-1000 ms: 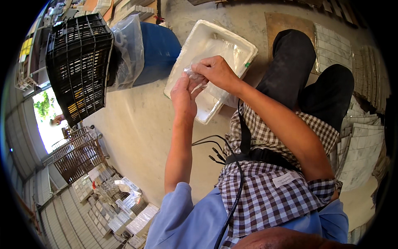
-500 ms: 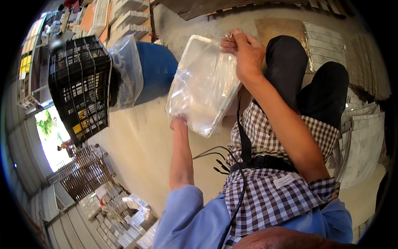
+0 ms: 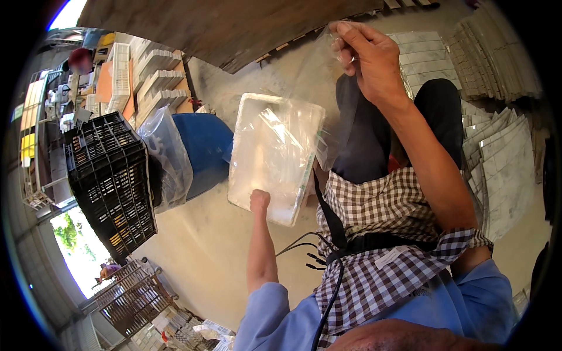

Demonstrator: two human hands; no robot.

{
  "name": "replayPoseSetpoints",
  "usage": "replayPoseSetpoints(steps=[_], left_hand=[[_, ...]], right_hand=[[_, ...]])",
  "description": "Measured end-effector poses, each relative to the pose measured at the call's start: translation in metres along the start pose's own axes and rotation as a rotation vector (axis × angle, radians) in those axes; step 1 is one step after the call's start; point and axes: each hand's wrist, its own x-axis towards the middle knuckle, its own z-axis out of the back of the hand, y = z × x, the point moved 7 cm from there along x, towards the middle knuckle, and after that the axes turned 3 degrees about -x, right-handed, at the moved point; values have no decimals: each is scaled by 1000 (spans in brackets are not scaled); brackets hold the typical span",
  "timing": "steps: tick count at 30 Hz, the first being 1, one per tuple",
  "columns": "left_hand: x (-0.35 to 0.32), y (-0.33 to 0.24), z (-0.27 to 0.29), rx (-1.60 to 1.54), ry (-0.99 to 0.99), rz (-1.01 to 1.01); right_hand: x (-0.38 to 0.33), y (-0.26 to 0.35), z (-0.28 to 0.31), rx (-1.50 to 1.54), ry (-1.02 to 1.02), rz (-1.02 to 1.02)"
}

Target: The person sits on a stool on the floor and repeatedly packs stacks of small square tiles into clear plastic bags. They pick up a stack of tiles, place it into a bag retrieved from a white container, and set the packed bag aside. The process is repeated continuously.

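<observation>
Film [image 3: 280, 130], clear and mostly given away by its glare, spreads over a white foam box [image 3: 284, 219] at the centre of the frame and trails up toward the top; I can't make out where its edges end. The person's right hand [image 3: 370, 57], above and right of centre, pinches a bit of it between thumb and fingertips, the remaining fingers loosely curled. The left hand [image 3: 260, 200], at the lower left part of the box, is balled with its fingers tucked away from me, so I cannot tell whether it has hold of any film. The box's inside is blurred by the sheen.

At left, a blue bin [image 3: 202, 149] is partly hidden under a crumpled clear bag [image 3: 167, 149], and a black crate [image 3: 111, 181] blocks what lies behind. A brown board [image 3: 234, 29] is cut off by the top edge. At the lower left, a figure [image 3: 109, 271] by the glaring doorway [image 3: 76, 245] is too small to read.
</observation>
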Motion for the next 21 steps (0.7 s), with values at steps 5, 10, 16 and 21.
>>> replayPoseSetpoints(steps=[5, 10, 16, 21], left_hand=[[-75, -126, 106, -410, -380, -520], [-198, -296, 191, -920, -102, -1114], [-298, -435, 229, -933, 133, -1617], [-310, -490, 218, -757, 95, -1605]], right_hand=[[-5, 29, -12, -18, 92, 30], [-16, 63, -29, -191, 252, -16], [-22, 123, -30, -395, 454, 23], [-3, 175, 25, -559, 307, 107]])
